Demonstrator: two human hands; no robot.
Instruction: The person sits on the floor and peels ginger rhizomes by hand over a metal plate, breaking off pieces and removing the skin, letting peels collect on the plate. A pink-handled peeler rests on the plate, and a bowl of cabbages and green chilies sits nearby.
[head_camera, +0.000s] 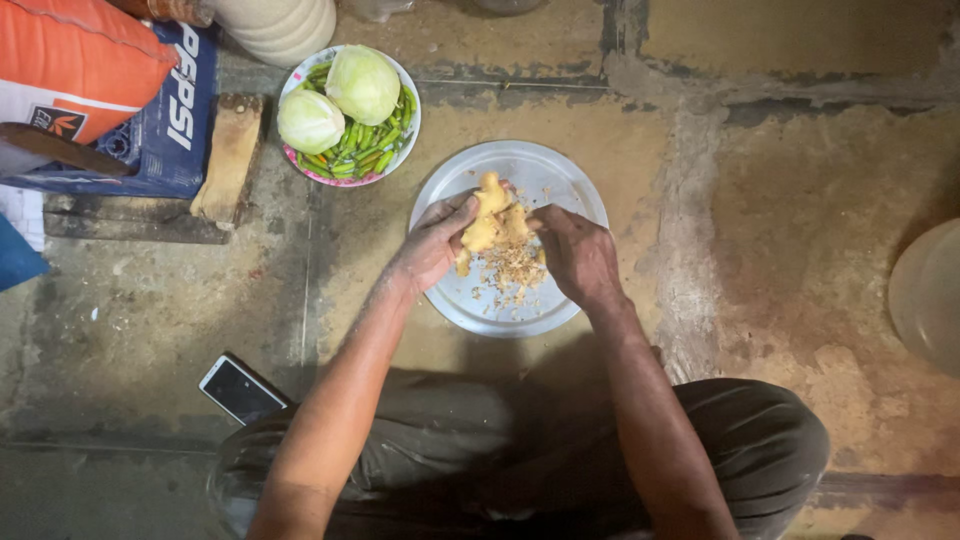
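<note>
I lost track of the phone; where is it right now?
In the head view, the phone lies screen-up on the floor at lower left, just beside the person's left knee, apart from the round metal plate.

The floor (800, 250) is rough concrete, stained brown and grey, with cracks and dark seams between its slabs. The light is dim — brighter in the middle, darker toward the edges. A wooden block (230, 155) lies at the left.

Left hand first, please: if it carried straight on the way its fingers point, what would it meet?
Probably the ginger root that the left hand already grips over the steel plate; depth beyond is unclear.
</note>
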